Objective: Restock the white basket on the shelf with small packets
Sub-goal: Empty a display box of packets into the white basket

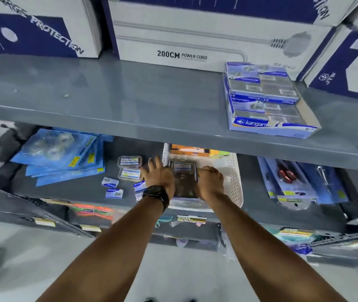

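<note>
The white perforated basket (233, 182) sits on the lower grey shelf, under the upper shelf's edge. A clear packet with a blue-and-white label (184, 177) lies lengthwise inside it. My left hand (159, 176), with a black watch on the wrist, presses against the packet's left side, fingers spread over the basket's left rim. My right hand (209, 182) grips the packet's right side inside the basket. Small blue-and-white packets (113, 189) and clear plastic boxes (129, 167) lie loose on the shelf left of the basket. Orange and yellow boxes (192, 150) stand at the basket's back.
Blue blister packs (60, 155) are piled at the left of the lower shelf, hanging tool packs (293, 182) at the right. On the upper shelf (130, 101) stand large cardboard cartons and an open tray of small blue boxes (265, 101). Shelves with price tags lie below.
</note>
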Demonstrator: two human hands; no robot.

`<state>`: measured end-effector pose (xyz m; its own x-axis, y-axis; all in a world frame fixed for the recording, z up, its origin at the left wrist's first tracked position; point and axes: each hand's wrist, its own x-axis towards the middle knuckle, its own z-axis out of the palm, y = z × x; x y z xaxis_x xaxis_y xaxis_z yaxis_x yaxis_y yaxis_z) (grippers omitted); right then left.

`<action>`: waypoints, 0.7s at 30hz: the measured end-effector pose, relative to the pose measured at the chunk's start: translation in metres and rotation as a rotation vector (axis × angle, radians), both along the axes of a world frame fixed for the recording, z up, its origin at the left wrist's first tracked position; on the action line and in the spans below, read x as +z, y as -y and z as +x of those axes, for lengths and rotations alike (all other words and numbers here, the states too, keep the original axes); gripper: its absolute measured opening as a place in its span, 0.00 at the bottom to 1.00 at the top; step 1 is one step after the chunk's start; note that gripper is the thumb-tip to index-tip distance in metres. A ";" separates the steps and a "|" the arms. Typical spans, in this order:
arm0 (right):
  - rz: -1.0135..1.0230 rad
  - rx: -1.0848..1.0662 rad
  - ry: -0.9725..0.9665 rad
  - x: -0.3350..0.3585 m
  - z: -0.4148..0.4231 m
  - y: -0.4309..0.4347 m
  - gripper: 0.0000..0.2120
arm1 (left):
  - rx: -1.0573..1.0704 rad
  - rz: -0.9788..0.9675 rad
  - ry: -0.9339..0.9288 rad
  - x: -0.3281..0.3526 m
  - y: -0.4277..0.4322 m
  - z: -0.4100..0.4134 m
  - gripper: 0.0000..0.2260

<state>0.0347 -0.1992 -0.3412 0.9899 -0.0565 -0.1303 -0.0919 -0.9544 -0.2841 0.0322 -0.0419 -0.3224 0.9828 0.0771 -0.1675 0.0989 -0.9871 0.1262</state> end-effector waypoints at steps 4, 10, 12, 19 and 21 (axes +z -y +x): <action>0.100 -0.026 0.068 0.018 -0.014 0.001 0.14 | -0.058 -0.033 0.153 0.008 -0.010 -0.020 0.20; 0.215 0.058 0.308 0.064 -0.059 0.017 0.22 | -0.111 -0.114 0.352 0.044 -0.026 -0.083 0.26; 0.233 0.100 0.377 0.084 -0.079 0.021 0.22 | -0.154 -0.125 0.452 0.065 -0.023 -0.105 0.25; 0.300 0.222 0.630 0.174 -0.161 0.027 0.21 | -0.331 -0.140 0.738 0.151 -0.006 -0.155 0.27; 0.271 0.247 0.792 0.201 -0.178 0.030 0.20 | -0.369 -0.171 0.845 0.180 0.002 -0.162 0.27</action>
